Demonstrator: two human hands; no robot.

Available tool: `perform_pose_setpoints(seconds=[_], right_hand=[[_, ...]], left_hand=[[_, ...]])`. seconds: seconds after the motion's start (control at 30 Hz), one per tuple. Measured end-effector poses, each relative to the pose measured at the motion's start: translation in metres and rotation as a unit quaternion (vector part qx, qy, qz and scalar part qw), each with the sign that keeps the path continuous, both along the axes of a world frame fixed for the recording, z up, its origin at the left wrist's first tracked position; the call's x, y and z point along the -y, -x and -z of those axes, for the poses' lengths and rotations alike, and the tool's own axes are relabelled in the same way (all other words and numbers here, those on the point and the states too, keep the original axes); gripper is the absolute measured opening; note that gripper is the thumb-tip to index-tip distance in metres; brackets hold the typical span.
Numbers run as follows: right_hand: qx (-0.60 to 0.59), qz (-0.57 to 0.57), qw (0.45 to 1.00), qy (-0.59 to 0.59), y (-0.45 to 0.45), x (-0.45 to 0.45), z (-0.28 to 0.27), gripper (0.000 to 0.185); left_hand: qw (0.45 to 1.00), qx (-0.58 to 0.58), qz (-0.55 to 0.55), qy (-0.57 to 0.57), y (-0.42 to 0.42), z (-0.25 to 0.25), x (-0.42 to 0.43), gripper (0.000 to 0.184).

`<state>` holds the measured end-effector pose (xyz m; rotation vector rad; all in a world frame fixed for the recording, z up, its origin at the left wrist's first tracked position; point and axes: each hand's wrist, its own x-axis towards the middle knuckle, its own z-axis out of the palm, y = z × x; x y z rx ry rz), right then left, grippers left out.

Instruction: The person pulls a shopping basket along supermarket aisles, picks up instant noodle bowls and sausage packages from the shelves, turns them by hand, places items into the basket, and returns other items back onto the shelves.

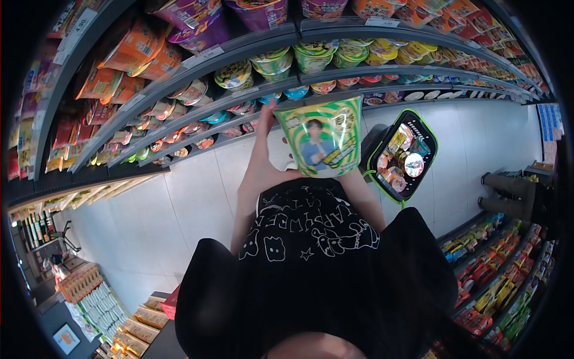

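A green and yellow instant noodle cup point(320, 137) with a printed picture of a person on its side is close in front of my chest. My left hand point(266, 152) grips its left side, with the thumb near the base and the fingers reaching up along the edge. Behind the cup, my right hand is hidden; only the right forearm point(368, 200) shows, running up to the cup's lower right. Similar green noodle cups point(314, 55) stand on a shelf ahead.
A black shopping basket with a green rim point(372, 160) holds several packaged foods to my right. Shelves point(251, 45) of noodle cups and packets curve across the front. Another person's legs point(508, 194) are at the right, near a snack rack point(496, 275). Boxed goods point(134, 326) stand lower left.
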<state>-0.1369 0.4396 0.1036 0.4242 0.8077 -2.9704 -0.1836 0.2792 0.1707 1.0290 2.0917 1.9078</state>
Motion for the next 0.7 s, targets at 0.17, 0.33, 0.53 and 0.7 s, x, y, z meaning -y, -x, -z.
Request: perform_pose_setpoints(seconds=[0.17, 0.33, 0.53, 0.7], right_hand=[[-0.135, -0.154, 0.902, 0.379, 0.003, 0.008, 0.009, 0.078], [-0.087, -0.119, 0.924, 0.353, 0.003, 0.002, 0.0, 0.078], [-0.103, -0.081, 0.941, 0.313, -0.001, -0.005, 0.008, 0.072], [-0.128, -0.072, 0.93, 0.338, -0.008, -0.016, 0.02, 0.057]], left_hand=[[0.999, -0.013, 0.012, 0.029, -0.002, 0.003, -0.009, 0.107], [1.0, 0.012, 0.027, 0.003, 0.0, 0.001, -0.013, 0.102], [0.998, 0.04, 0.049, 0.026, 0.003, -0.001, -0.018, 0.098], [0.997, 0.017, 0.042, 0.06, 0.002, -0.003, -0.021, 0.098]])
